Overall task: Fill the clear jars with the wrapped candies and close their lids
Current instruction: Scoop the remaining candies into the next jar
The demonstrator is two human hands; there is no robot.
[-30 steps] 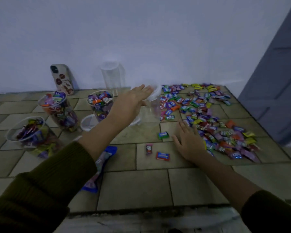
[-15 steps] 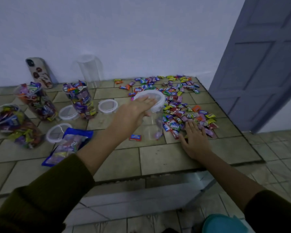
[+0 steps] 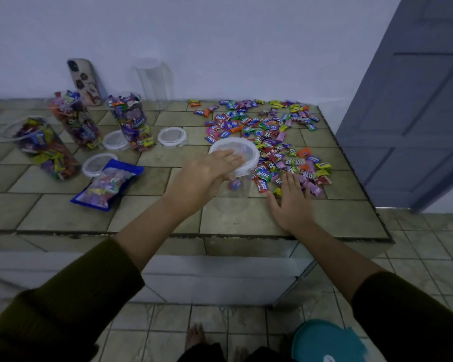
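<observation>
Clear jar [image 3: 233, 197] near-empty, lid [image 3: 249, 152] on; left hand [image 3: 202, 176] fingers flat atop; right hand [image 3: 290, 202] fingers spread, touching candies [image 3: 267, 126].

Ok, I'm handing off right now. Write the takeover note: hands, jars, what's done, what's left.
Left hand lies flat on the lid of the centre jar, which looks nearly empty. Right hand lies flat on the tiled counter at the edge of the candy pile, holding nothing.
Done: far-left jar, back-left jar and mid-left jar filled, none lidded; three loose lids beside them.
Left: fill the centre jar and the empty jar by the wall, close all five.
</observation>
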